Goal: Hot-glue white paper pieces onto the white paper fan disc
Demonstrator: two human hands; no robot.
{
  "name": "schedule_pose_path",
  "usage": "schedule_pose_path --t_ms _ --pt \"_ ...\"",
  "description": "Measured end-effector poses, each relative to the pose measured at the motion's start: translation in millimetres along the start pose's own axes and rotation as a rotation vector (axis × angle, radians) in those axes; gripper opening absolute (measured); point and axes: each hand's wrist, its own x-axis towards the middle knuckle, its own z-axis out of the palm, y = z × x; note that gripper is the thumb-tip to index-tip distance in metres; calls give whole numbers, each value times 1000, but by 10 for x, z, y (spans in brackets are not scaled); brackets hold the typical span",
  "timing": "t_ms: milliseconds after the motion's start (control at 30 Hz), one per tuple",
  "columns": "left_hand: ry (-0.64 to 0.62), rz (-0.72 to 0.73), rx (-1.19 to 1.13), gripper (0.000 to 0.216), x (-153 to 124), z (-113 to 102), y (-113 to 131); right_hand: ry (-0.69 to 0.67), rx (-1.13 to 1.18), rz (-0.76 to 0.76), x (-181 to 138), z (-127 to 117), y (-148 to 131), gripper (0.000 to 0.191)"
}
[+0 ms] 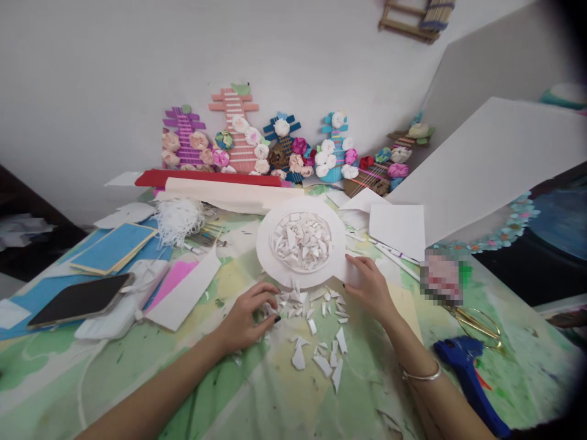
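Observation:
A round white disc [265, 250] lies on the table in front of me, with a ring at its middle full of broken white pieces [302, 241]. More loose white pieces [323, 360] are scattered on the near side of it. My left hand [252, 315] rests low at the disc's near left, fingers curled round a few white pieces, partly hidden by the hand. At the disc's right edge, my right hand [370, 287] has its thumb and forefinger on a white paper flap [340, 269] that sticks out beside the disc.
A blue glue gun [470, 373] and gold-handled scissors [479, 324] lie at the right. On the left are a phone [80, 299], blue sheets [114, 247] and a bundle of white string [180, 220]. Flower-decorated crafts [238, 146] line the wall; a large white board [486, 171] leans right.

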Motion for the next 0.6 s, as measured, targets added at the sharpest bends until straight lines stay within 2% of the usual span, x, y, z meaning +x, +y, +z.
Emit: schedule_pose_path --t_ms 100,200,267,433,600 --pt "-43 -8 48 25 7 31 -5 19 -12 17 4 23 11 58" --pt "-148 12 126 52 11 46 9 -8 -21 32 8 56 26 59" --pt "-228 55 154 63 15 37 32 11 -49 49 14 77 36 58" --pt "-384 167 97 59 13 -9 97 100 -77 60 34 100 43 58" --pt "-385 192 -108 38 -30 -13 115 79 -80 76 27 71 32 58"
